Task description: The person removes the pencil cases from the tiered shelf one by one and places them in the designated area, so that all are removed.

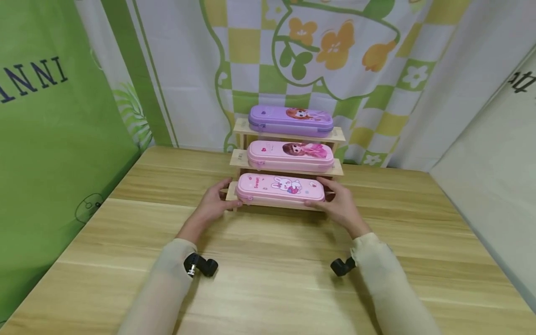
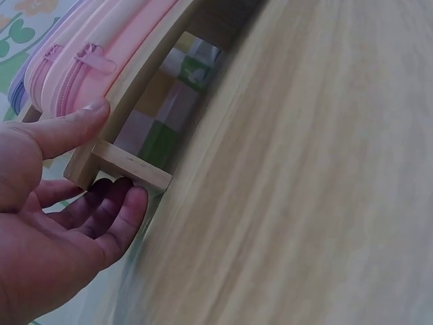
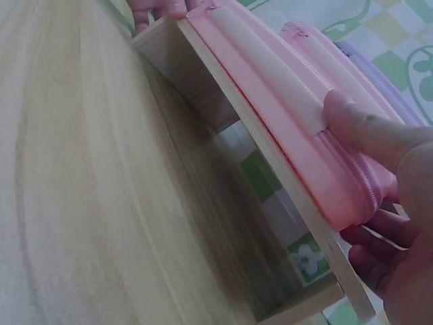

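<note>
Pink rabbit-print zip case (image 1: 280, 187): lies lengthwise on the lowest board of a three-step wooden rack (image 1: 239, 158), "Sweet" lettering at left. Right hand (image 1: 340, 204): clamped on the case's right end, thumb on the front side, fingers curled round the end. Left hand (image 1: 211, 202): gripping the rack's lowest board at its left end, thumb above, fingers curled below. Middle board: pink doll-print case (image 1: 291, 156). Top board: purple case (image 1: 291, 121). Rack stands on wood-grain table (image 1: 268, 279), patterned curtain (image 1: 335, 60) behind.

head pic bright, soft shadows on table (image 1: 272, 293); 2 wrist pics dim
</note>
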`<action>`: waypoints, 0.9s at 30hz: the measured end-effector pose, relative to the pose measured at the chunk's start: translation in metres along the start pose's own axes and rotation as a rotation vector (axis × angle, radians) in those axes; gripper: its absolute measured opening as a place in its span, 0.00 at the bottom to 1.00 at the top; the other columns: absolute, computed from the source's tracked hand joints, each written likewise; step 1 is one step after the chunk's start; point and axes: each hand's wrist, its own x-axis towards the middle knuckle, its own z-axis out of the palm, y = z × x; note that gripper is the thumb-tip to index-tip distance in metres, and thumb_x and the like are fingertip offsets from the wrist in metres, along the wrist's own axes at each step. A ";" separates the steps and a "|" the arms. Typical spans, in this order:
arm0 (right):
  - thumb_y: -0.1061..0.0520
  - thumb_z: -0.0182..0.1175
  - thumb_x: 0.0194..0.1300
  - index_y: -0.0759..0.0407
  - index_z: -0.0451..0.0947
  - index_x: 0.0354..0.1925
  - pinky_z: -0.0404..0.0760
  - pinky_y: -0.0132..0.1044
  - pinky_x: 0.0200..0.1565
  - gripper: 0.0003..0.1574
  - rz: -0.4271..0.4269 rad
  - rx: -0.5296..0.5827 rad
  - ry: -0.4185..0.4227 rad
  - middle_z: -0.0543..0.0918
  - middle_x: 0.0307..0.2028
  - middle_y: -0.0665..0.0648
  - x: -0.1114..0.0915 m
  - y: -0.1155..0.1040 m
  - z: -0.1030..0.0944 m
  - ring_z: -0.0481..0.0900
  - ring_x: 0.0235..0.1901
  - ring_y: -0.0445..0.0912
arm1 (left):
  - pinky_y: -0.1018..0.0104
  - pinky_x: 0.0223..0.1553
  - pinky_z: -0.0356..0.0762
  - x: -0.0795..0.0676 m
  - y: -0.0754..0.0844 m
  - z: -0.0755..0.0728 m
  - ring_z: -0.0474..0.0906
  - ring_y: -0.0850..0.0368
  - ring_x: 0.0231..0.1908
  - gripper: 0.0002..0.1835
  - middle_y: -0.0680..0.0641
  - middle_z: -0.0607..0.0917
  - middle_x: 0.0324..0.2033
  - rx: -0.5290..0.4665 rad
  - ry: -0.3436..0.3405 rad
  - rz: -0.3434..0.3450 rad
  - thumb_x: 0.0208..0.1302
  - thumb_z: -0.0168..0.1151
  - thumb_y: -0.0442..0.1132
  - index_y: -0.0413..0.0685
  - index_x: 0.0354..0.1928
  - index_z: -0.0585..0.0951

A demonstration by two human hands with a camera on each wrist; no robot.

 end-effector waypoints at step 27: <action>0.57 0.73 0.61 0.61 0.70 0.70 0.70 0.11 0.42 0.41 0.162 -0.008 0.412 0.73 0.46 0.24 -0.113 0.083 -0.119 0.73 0.44 0.21 | 0.70 0.35 0.80 -0.004 0.008 0.002 0.74 0.55 0.41 0.47 0.37 0.70 0.65 -0.063 0.015 -0.105 0.58 0.72 0.29 0.43 0.77 0.58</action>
